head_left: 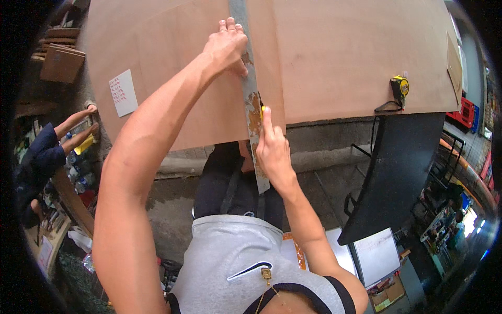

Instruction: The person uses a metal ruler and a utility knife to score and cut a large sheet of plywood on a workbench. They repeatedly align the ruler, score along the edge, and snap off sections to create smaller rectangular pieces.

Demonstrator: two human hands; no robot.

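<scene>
A long, worn metal straightedge (pixel 252 99) lies across a brown sheet of board (pixel 340 57), its near end jutting past the sheet's edge toward my body. My left hand (pixel 228 46) presses down on the sheet and the straightedge's left side, fingers stretched out and thumb apart. On the other side of the straightedge, my right hand (pixel 275 152) is closed around a yellow utility knife (pixel 262 111), index finger extended along it. The knife's tip meets the sheet right beside the metal edge. Most of the knife's handle is hidden under my fingers.
A yellow-black tape measure (pixel 400 86) rests near the sheet's right front corner. Left of my arm lies a white paper with red writing (pixel 123 93). A black panel (pixel 397 162) stands below the right edge. Another person (pixel 44 152) is at far left.
</scene>
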